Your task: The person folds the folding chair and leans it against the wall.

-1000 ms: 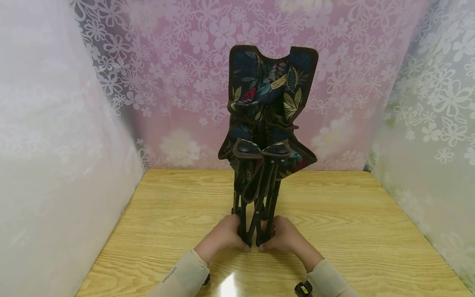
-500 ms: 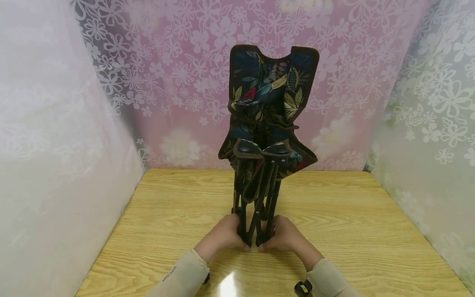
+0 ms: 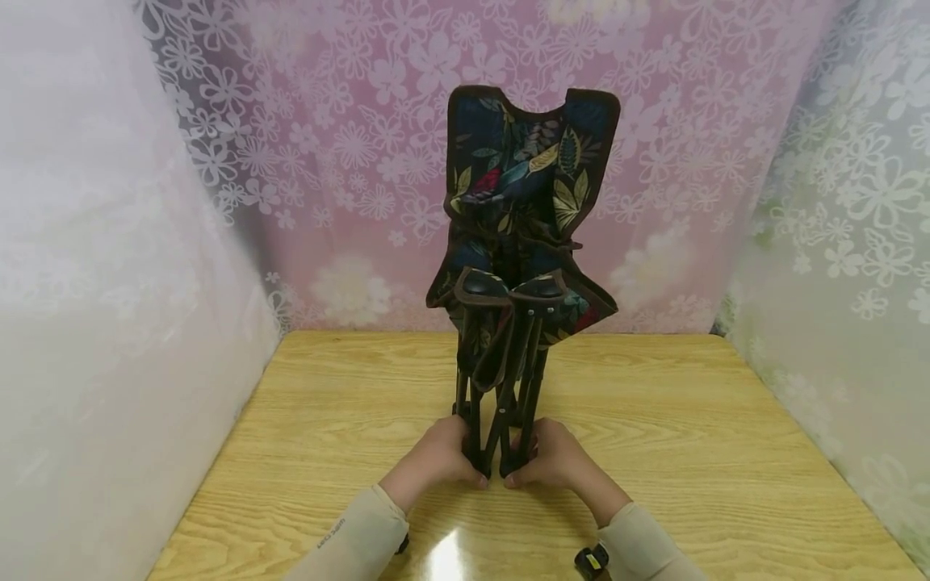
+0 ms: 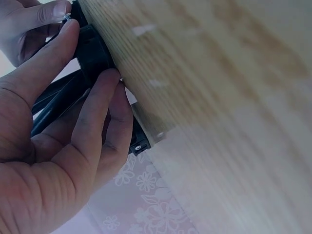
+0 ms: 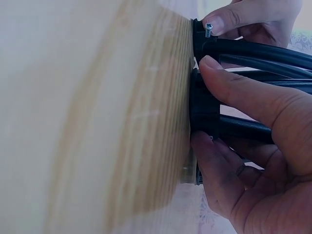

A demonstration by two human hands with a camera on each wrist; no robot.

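Nothing moved: both hands' fingers (image 3: 475, 482) clamped on folded chair (image 3: 519, 266) feet, mid-table (image 3: 726, 452).

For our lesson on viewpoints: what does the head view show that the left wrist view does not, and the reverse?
Only the head view shows the folded chair's leaf-print fabric standing upright, the flowered curtains and the sleeves. Only the left wrist view shows the left hand's fingers curled round a black plastic foot close up. Both show the left hand, the black legs and the wooden table.
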